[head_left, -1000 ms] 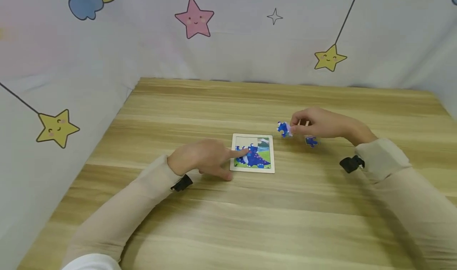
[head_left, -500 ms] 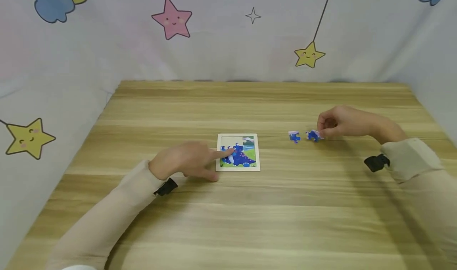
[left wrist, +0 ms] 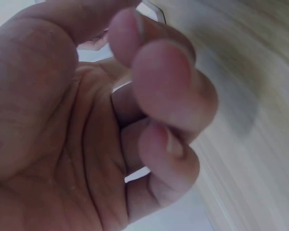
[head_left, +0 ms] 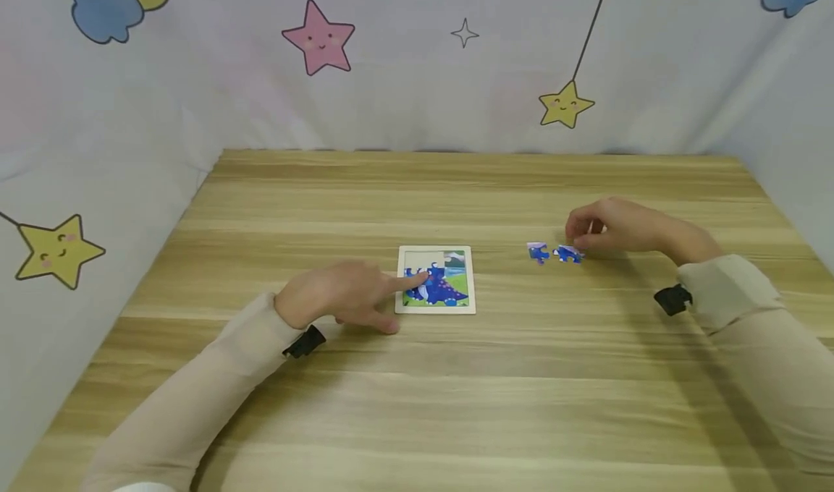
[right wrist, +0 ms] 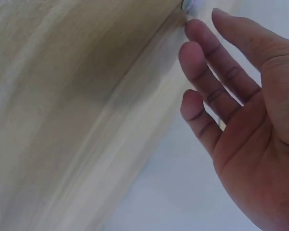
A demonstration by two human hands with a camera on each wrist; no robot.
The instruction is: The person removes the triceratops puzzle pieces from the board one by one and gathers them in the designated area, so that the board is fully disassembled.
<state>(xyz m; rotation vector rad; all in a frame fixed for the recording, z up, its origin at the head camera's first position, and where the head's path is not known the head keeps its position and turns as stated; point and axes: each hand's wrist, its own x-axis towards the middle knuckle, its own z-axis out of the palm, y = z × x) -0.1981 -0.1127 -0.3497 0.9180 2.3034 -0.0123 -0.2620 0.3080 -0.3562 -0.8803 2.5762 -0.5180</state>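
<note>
In the head view, a white-framed jigsaw puzzle with a blue dinosaur picture lies on the table. Bare backing shows at its upper left. My left hand rests its outstretched index finger on the picture, its thumb near the frame's lower left corner; the other fingers bend inward in the left wrist view. To the right, my right hand pinches the edge of a blue and lilac puzzle piece at table level. Another puzzle piece lies just left of it. Only a sliver of a piece shows in the right wrist view.
The wood-grain table stretches around the puzzle and pieces. A pale cloth printed with stars and clouds stands behind the table and along its sides.
My right hand has carried its piece from near the puzzle over to the loose piece's right side, down to the table, then slightly left. My left hand stays on the puzzle; the head view shifted.
</note>
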